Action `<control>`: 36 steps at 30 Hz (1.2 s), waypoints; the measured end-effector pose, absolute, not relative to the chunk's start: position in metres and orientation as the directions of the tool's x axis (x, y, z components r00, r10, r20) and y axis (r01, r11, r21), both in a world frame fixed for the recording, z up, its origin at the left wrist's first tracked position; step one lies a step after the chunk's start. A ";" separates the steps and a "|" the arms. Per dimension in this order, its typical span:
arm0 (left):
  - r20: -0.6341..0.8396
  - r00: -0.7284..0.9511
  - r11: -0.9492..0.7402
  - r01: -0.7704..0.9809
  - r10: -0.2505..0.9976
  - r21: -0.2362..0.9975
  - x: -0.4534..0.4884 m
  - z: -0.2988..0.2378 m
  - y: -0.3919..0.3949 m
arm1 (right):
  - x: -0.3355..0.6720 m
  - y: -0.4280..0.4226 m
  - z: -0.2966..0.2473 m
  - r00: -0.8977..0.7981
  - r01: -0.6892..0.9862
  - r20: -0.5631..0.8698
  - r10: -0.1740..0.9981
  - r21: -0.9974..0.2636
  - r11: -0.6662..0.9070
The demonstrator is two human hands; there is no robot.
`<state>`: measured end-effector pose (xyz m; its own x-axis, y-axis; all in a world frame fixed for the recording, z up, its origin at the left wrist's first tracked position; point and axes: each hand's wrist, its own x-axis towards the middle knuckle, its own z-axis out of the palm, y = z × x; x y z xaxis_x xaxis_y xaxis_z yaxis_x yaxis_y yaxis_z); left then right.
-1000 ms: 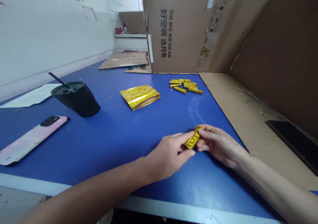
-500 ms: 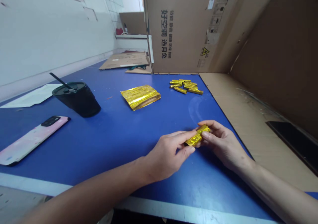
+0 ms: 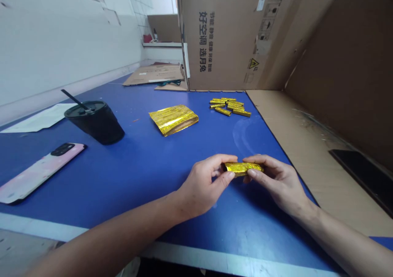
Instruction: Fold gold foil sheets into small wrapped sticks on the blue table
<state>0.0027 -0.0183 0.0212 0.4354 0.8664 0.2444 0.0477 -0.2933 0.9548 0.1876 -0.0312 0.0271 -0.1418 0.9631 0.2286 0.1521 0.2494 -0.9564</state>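
Both my hands hold a small gold foil bar (image 3: 241,169) lying level between them above the blue table. My left hand (image 3: 203,185) pinches its left end between thumb and fingers, and my right hand (image 3: 276,181) grips its right end. Ahead of them lies a cluster of several folded gold foil bars (image 3: 229,106). To their left is a flat stack of gold foil sheets (image 3: 172,120). Neither the cluster nor the stack touches my hands.
The blue table (image 3: 147,158) also carries a black lidded cup with a straw (image 3: 95,123), a pink-cased phone (image 3: 41,172) and white paper (image 3: 43,118). A cardboard box wall (image 3: 224,35) rises behind, with a cardboard sheet (image 3: 307,146) to the right.
The foil bar has turned from tilted to level and looks flatter. My right hand has shifted slightly to the right, and my left hand has shifted slightly upward in the view.
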 end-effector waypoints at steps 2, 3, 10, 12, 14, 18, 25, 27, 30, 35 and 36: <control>0.206 0.375 -0.201 -0.053 0.904 0.978 0.005 0.021 -0.017 | 0.187 -0.032 0.026 -0.131 0.161 0.262 0.956 -0.946 0.281; 0.182 0.339 -0.158 -0.099 0.923 0.982 0.006 0.022 -0.016 | 0.186 -0.033 0.026 -0.126 0.168 0.282 0.951 -0.939 0.301; 0.001 0.285 0.032 -0.112 0.959 0.993 0.010 0.034 -0.011 | 0.185 -0.035 0.019 -0.177 0.264 0.384 0.906 -0.869 0.420; -0.034 0.277 0.063 -0.098 0.960 0.993 0.011 0.036 -0.011 | 0.185 -0.035 0.018 -0.203 0.298 0.379 0.903 -0.854 0.426; -0.045 0.270 0.072 -0.089 0.962 0.993 0.011 0.037 -0.010 | 0.185 -0.035 0.017 -0.222 0.325 0.360 0.906 -0.849 0.417; -0.036 0.259 0.062 -0.092 0.965 0.994 0.011 0.035 -0.009 | 0.185 -0.036 0.016 -0.243 0.374 0.318 0.916 -0.841 0.391; -0.074 0.311 0.103 -0.078 0.947 0.992 0.013 0.033 -0.011 | 0.181 -0.036 0.019 -0.265 0.451 0.326 0.908 -0.790 0.415; -0.087 0.324 0.118 -0.077 0.942 0.990 0.013 0.030 -0.011 | 0.180 -0.035 0.020 -0.266 0.463 0.327 0.907 -0.782 0.418; -0.076 0.329 0.106 -0.075 0.941 0.991 0.014 0.024 -0.012 | 0.179 -0.035 0.020 -0.225 0.466 0.309 0.924 -0.799 0.380; 0.037 0.347 -0.026 -0.034 0.937 0.999 0.013 0.018 -0.014 | 0.178 -0.035 0.019 -0.183 0.478 0.261 0.948 -0.819 0.318; 0.073 0.352 -0.070 -0.021 0.933 0.997 0.012 0.018 -0.014 | 0.178 -0.035 0.019 -0.180 0.488 0.258 0.949 -0.815 0.314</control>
<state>0.0120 -0.0142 0.0176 0.3521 0.9331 0.0726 -0.0208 -0.0698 0.9973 0.1779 -0.0348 0.0193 -0.1804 0.9492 0.2578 0.4878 0.3139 -0.8146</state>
